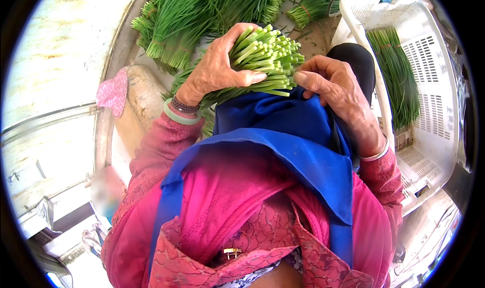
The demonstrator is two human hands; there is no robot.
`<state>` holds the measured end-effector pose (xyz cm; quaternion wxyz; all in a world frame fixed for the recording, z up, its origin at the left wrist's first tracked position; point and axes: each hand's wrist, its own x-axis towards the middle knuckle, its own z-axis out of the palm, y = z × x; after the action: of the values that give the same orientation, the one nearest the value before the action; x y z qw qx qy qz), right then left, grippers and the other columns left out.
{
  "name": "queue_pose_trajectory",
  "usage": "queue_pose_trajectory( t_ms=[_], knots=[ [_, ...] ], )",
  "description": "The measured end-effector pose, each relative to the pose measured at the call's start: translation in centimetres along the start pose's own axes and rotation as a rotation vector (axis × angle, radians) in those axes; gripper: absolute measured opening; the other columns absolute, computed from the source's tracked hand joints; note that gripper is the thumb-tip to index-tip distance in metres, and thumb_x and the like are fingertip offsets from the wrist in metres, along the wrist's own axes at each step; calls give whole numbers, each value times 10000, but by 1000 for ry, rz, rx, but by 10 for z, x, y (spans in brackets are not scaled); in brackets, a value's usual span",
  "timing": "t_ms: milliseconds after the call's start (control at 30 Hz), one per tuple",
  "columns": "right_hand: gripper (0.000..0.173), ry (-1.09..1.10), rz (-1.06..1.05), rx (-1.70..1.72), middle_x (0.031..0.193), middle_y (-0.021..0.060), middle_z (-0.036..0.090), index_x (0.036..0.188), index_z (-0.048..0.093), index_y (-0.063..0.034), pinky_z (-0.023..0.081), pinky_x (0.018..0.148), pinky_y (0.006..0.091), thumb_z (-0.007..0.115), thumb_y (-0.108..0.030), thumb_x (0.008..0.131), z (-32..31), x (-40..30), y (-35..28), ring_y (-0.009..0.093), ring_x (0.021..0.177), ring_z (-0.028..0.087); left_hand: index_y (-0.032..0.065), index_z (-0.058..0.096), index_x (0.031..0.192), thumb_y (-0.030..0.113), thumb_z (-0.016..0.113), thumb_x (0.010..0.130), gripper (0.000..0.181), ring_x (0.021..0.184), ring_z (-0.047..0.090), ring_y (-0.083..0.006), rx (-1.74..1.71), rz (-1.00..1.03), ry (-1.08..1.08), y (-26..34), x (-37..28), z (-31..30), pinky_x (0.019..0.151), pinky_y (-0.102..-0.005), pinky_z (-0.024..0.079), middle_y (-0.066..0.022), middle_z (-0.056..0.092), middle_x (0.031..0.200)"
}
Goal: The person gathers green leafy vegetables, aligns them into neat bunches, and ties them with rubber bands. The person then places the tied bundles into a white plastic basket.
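My left hand (223, 62) is wrapped around a thick bunch of green garlic chives (265, 60), its pale cut ends turned up and to the right. The leafy part runs down behind my left wrist. My right hand (329, 83) is at the right edge of the cut ends, thumb and forefinger close together; whether a stem is pinched between them cannot be told. The blue apron (265, 113) over my lap lies below the bunch.
Banded chive bundles (182, 26) are heaped at the top left, with another banded bundle (308, 9) at the top. A white plastic basket (435, 75) on the right holds a banded bundle (396, 75). A worn block (142, 94) with pink cloth (113, 93) stands at the left.
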<state>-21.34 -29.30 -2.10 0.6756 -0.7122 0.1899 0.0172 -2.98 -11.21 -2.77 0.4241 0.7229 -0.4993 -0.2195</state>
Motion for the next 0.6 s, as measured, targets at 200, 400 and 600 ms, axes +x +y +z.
queue_pose_trajectory(
  t_ms=[200, 400, 600],
  knots=[
    [245, 161, -291, -27, 758, 69, 651, 952, 675, 13, 490, 618, 295, 698, -183, 807, 11, -1, 17, 141, 668, 607, 55, 488, 1243, 224, 810, 642, 702, 775, 602, -123, -131, -100, 1, -3, 1, -3, 697, -294, 513, -63, 622, 955],
    [181, 186, -423, -432, 779, 103, 628, 930, 674, -49, 522, 659, 345, 663, -99, 756, 12, -5, 1, 270, 721, 647, 54, 500, 1245, 230, 809, 650, 694, 828, 609, -135, -145, -147, -14, 1, 0, -3, 763, -298, 508, -62, 633, 986],
    [119, 273, -568, -760, 751, 86, 594, 829, 629, -67, 503, 629, 383, 682, -115, 733, 20, -8, 2, 279, 697, 620, 52, 514, 1241, 243, 808, 657, 681, 882, 606, -132, -102, -43, 43, -18, 3, -6, 801, -288, 499, -56, 644, 994]
  ],
)
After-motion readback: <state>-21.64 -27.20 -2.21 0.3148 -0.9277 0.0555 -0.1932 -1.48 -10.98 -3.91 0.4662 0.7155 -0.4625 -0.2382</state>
